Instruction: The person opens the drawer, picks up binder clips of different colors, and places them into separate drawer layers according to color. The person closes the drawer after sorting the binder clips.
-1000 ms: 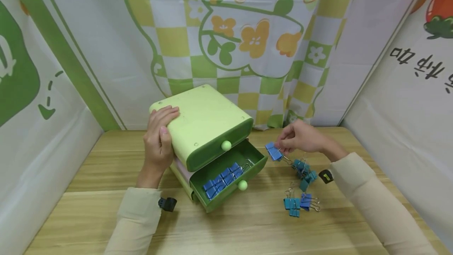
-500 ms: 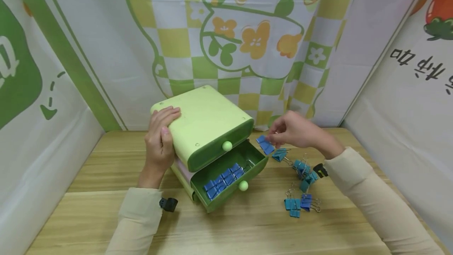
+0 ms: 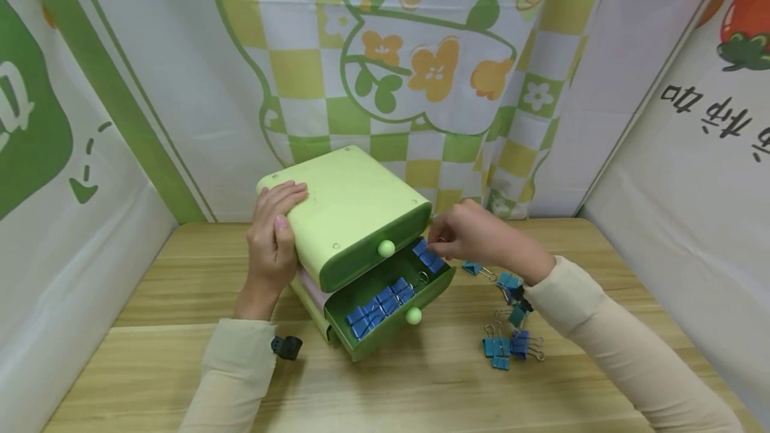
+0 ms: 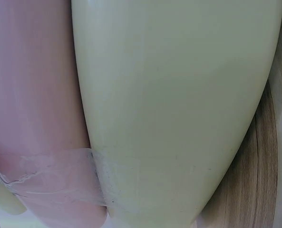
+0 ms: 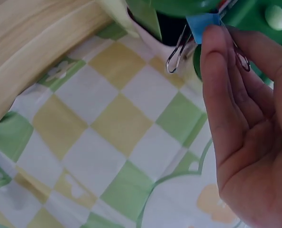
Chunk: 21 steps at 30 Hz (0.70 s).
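Observation:
A light green mini drawer cabinet [image 3: 351, 209] stands at an angle on the table. My left hand [image 3: 271, 246] rests on its left side, fingers lying over the top edge. The lower drawer [image 3: 381, 339] is pulled out, with a row of blue binder clips [image 3: 380, 306] inside. Over this drawer's far right end, my right hand [image 3: 472, 236] pinches another blue binder clip [image 3: 428, 256]. In the right wrist view, thumb and fingers hold that blue binder clip [image 5: 202, 24], its wire handles sticking out at both sides. Green and pink cabinet sides [image 4: 169, 104] fill the left wrist view.
Teal binder clips [image 3: 496, 347] and a blue one [image 3: 523, 345] lie loose on the wooden table [image 3: 240, 379], right of the drawer. Part of the loose pile is hidden under my right wrist. A checkered curtain [image 3: 421, 152] hangs behind the cabinet.
My right hand has carried the blue binder clip left, from beside the cabinet to over the open drawer. The left hand has stayed on the cabinet.

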Tool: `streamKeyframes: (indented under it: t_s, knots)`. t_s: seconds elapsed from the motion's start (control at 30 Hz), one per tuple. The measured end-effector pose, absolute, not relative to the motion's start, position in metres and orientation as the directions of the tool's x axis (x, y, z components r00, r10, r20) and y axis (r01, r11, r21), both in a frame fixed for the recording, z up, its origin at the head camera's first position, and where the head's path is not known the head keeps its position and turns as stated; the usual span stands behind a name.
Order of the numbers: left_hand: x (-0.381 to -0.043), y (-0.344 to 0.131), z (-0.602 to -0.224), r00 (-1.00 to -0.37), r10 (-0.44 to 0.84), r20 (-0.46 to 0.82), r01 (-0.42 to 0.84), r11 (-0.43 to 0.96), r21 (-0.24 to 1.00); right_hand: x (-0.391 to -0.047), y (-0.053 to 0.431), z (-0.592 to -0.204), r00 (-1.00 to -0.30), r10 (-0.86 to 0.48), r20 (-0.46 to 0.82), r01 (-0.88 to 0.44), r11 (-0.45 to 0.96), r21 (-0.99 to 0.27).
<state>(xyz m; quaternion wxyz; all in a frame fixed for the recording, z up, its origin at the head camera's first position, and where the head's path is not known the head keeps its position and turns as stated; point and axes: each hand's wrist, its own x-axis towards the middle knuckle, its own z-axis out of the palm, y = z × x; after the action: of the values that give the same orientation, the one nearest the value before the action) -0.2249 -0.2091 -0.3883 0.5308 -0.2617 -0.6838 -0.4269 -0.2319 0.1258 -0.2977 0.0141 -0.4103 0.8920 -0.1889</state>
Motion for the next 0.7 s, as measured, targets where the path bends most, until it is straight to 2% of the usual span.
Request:
streamKeyframes:
  t_s: [0.23, 0.7]
  knots:
    - [-0.225, -0.209, -0.388, -0.3, -0.093, 0.949, 0.811, 0.499, 0.305, -0.228, 0.113, -0.307, -0.655, -0.748, 0.106, -0.743, 0.611, -0.275]
    - [-0.226, -0.21, -0.389, -0.3, -0.091, 0.95, 0.81, 0.501, 0.304, -0.229, 0.102, -0.319, -0.628, -0.777, 0.047, -0.746, 0.582, -0.324]
